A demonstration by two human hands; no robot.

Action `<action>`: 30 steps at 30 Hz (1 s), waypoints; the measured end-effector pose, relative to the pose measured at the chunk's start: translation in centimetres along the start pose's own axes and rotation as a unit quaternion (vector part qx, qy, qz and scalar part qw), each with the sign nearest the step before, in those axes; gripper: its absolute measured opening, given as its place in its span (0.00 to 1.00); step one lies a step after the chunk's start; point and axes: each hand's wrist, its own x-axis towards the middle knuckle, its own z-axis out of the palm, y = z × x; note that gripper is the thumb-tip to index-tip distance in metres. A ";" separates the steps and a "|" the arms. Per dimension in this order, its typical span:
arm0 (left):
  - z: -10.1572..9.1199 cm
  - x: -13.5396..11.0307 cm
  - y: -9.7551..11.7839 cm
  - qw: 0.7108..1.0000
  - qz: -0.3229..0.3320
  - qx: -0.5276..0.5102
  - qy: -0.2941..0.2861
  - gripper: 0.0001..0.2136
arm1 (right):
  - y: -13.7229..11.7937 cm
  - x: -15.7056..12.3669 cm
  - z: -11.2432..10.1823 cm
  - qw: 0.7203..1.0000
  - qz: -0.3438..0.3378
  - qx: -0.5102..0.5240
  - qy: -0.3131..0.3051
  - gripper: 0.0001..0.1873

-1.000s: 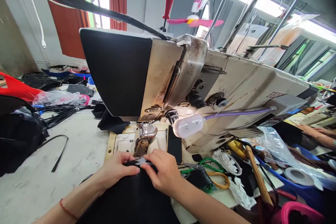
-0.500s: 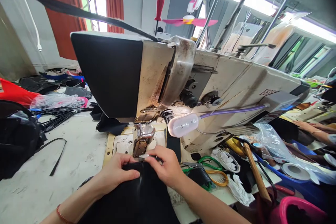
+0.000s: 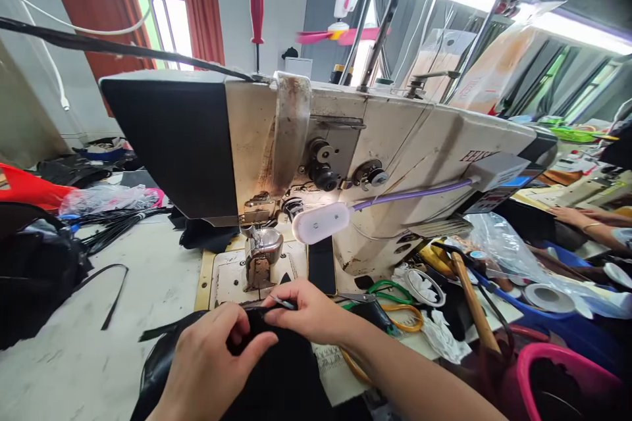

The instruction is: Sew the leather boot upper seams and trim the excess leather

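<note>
My left hand (image 3: pixel 212 355) is at the near edge of a black fabric piece (image 3: pixel 281 375), fingers curled at its top edge and thumb stretched over its face. My right hand (image 3: pixel 309 316) pinches the same top edge. Between its fingers shows a small silver blade-like tool (image 3: pixel 284 302), mostly hidden by the fingers. Just beyond both hands stand the presser foot area (image 3: pixel 264 247) and metal bed of a sewing machine (image 3: pixel 419 145). The fabric is on the near side of the foot, apart from it.
A lit lamp (image 3: pixel 320 222) hangs under the machine arm. A phone (image 3: pixel 322 266) lies on the bed. To the right are scissors (image 3: pixel 358 298), green and orange handles, a wooden-handled hammer (image 3: pixel 474 302) and a pink bucket (image 3: pixel 526 381). Black bags (image 3: pixel 39 270) lie left. A co-worker's hands (image 3: pixel 577 217) show far right.
The fabric and both hands have come back toward me from the presser foot. My left hand has turned, its thumb now farther from its fingers. The view has shifted right.
</note>
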 end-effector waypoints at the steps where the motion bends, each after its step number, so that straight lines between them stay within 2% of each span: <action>1: -0.1 0.1 0.5 0.999 -0.037 0.005 -0.034 0.17 | -0.4 -0.2 0.2 1.000 -0.005 -0.020 0.000 0.10; 3: -0.4 0.4 1.2 0.990 -0.105 0.001 -0.090 0.19 | -0.9 -0.7 0.5 0.999 -0.016 -0.052 0.002 0.10; 5: -0.7 0.9 1.6 0.978 -0.146 -0.027 -0.148 0.18 | -1.3 -1.2 0.8 0.997 -0.027 -0.076 0.015 0.09; 7: -1.0 1.0 1.5 0.964 -0.159 -0.079 -0.199 0.18 | -1.4 -1.8 1.0 0.993 -0.032 -0.103 0.037 0.05; 9: -1.1 0.9 1.3 0.950 -0.162 -0.147 -0.225 0.18 | -1.4 -2.2 1.2 0.990 -0.028 -0.125 0.059 0.04; 12: -1.0 0.4 1.0 0.931 -0.172 -0.227 -0.228 0.18 | -1.3 -2.5 1.6 0.988 -0.026 -0.130 0.075 0.05; 15: -0.9 0.2 1.1 0.925 -0.184 -0.249 -0.220 0.18 | -1.2 -2.5 2.1 0.986 -0.046 -0.123 0.103 0.04; 19: -0.6 -0.1 1.5 0.935 -0.181 -0.237 -0.191 0.18 | -0.7 -2.3 2.6 0.986 -0.022 -0.096 0.135 0.06; 22: 0.1 -0.6 1.4 0.941 -0.178 -0.231 -0.171 0.17 | 0.0 -2.0 2.9 0.991 0.015 -0.053 0.126 0.07; 27: 0.9 -1.5 1.1 0.939 -0.204 -0.246 -0.127 0.17 | 1.0 -1.9 3.3 0.990 0.024 0.027 0.135 0.07; 30: 0.5 -1.2 1.4 0.949 -0.198 -0.201 -0.143 0.17 | 1.0 -2.1 3.1 0.991 0.026 0.015 0.127 0.07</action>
